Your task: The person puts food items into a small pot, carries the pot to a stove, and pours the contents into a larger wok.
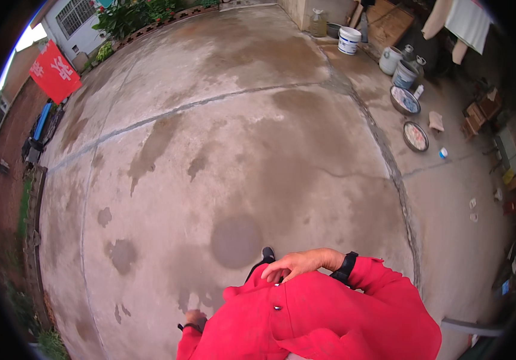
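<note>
My right hand (300,264), with a black band (346,268) at its wrist, hangs before the front of a red buttoned coat (330,310). Its fingers are loosely bent with a gap by the thumb, and no object shows in them. Low at my left side is my left hand (196,317), small and blurred; a dark band circles that wrist too, and its fingers cannot be made out. One dark shoe (267,254) pokes out ahead of the coat on the damp-stained concrete yard (222,189).
At the right are two basins of laundry, one (405,100) beyond another (415,137), a low stool (436,121), a bucket (405,74) and a white pail (349,40). A cracked seam (390,162) crosses the concrete. At left hangs a red banner (55,72) beyond a low brick edging (35,216).
</note>
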A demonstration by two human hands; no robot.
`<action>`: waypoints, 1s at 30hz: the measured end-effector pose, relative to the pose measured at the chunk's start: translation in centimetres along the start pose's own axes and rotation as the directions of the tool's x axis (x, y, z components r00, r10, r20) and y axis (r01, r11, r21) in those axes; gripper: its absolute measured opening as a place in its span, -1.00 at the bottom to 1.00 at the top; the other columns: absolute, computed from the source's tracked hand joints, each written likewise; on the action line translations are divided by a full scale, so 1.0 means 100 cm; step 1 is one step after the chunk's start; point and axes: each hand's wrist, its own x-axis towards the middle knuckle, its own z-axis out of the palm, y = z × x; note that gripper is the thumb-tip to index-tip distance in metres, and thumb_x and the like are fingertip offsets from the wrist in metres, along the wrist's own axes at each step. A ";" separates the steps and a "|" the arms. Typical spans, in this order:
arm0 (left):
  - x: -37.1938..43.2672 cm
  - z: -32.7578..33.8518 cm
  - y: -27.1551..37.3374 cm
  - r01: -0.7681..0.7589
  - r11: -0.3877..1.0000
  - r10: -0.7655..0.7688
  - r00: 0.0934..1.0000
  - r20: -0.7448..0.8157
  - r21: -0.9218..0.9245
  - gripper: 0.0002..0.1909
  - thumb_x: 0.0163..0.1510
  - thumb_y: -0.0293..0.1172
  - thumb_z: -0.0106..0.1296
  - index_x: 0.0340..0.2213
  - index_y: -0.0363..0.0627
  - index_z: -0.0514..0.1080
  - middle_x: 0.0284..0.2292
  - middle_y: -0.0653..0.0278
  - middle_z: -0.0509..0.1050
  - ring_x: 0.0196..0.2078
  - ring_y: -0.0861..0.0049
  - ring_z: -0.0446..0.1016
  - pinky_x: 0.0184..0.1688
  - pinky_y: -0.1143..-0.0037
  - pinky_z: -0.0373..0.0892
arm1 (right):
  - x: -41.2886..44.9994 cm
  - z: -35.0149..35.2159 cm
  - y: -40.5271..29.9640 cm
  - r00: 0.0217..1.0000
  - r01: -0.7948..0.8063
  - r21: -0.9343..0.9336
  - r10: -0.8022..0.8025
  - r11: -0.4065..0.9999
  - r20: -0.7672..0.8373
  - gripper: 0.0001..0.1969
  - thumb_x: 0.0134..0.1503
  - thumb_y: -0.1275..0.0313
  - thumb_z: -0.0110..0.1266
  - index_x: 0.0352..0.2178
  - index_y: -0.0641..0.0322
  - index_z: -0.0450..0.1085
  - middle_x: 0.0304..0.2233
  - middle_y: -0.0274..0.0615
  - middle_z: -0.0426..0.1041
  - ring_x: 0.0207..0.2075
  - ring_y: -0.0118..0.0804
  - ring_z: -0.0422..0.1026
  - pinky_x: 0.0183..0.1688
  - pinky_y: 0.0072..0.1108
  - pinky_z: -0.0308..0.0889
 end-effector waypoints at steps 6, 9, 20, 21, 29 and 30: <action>0.199 -0.277 -0.036 0.035 0.237 -0.255 0.966 -0.027 -0.971 -0.86 -0.15 -0.33 -0.04 -0.53 -0.12 0.35 -0.57 0.21 0.39 -0.49 0.39 0.41 -0.45 0.43 0.34 | 0.045 -0.145 -0.054 0.996 -0.027 -0.046 0.022 0.999 -0.090 -0.59 0.03 0.43 -0.05 -0.05 0.21 0.16 -0.23 -0.14 0.38 -0.18 -0.32 0.34 -0.13 -0.54 0.24; 0.278 -0.383 -0.047 -0.052 -0.170 -0.339 0.941 0.009 -0.984 -0.75 -0.03 -0.32 -0.09 -0.31 -0.21 0.29 -0.49 0.17 0.40 -0.46 0.42 0.41 -0.44 0.48 0.37 | 0.088 -0.219 -0.068 0.996 0.086 0.006 -0.085 0.996 -0.040 -0.62 0.05 0.47 -0.08 -0.05 0.22 0.16 -0.24 -0.14 0.38 -0.17 -0.34 0.34 -0.13 -0.56 0.24; 0.361 -0.461 -0.125 0.331 -0.323 -0.370 0.818 0.441 -0.886 -0.81 -0.04 -0.40 -0.13 -0.33 -0.15 0.28 -0.52 0.19 0.40 -0.45 0.38 0.42 -0.48 0.44 0.37 | 0.202 -0.533 -0.157 0.999 -0.009 0.005 0.009 1.000 0.051 -0.58 -0.02 0.60 -0.06 -0.06 0.21 0.19 -0.12 -0.24 0.30 -0.16 -0.36 0.32 -0.17 -0.58 0.25; 0.366 -0.472 -0.131 0.352 -0.410 -0.397 0.761 0.513 -0.841 -0.85 -0.04 -0.43 -0.16 -0.37 -0.18 0.30 -0.54 0.19 0.40 -0.50 0.41 0.43 -0.53 0.47 0.37 | 0.213 -0.560 -0.164 0.997 -0.024 0.019 0.023 1.000 0.068 -0.58 -0.02 0.60 -0.06 -0.06 0.21 0.19 -0.12 -0.24 0.30 -0.16 -0.36 0.32 -0.17 -0.58 0.25; 0.520 -0.563 -0.224 0.574 -0.386 -0.271 0.678 0.684 -0.722 -0.84 -0.03 -0.42 -0.19 -0.54 -0.26 0.31 -0.59 0.13 0.40 -0.56 0.35 0.44 -0.54 0.45 0.38 | 0.291 -0.779 -0.214 0.991 -0.130 0.021 0.130 0.991 -0.040 -0.57 -0.06 0.41 -0.03 -0.09 0.23 0.21 -0.16 -0.25 0.32 -0.24 -0.36 0.30 -0.17 -0.58 0.19; 0.554 -0.580 -0.242 0.575 -0.390 -0.270 0.675 0.686 -0.719 -0.84 -0.03 -0.42 -0.19 -0.54 -0.26 0.31 -0.59 0.13 0.40 -0.56 0.35 0.44 -0.54 0.45 0.38 | 0.293 -0.802 -0.236 0.983 -0.171 0.102 0.177 0.980 -0.048 -0.56 -0.06 0.41 -0.03 -0.08 0.23 0.21 -0.16 -0.26 0.32 -0.23 -0.37 0.29 -0.16 -0.59 0.18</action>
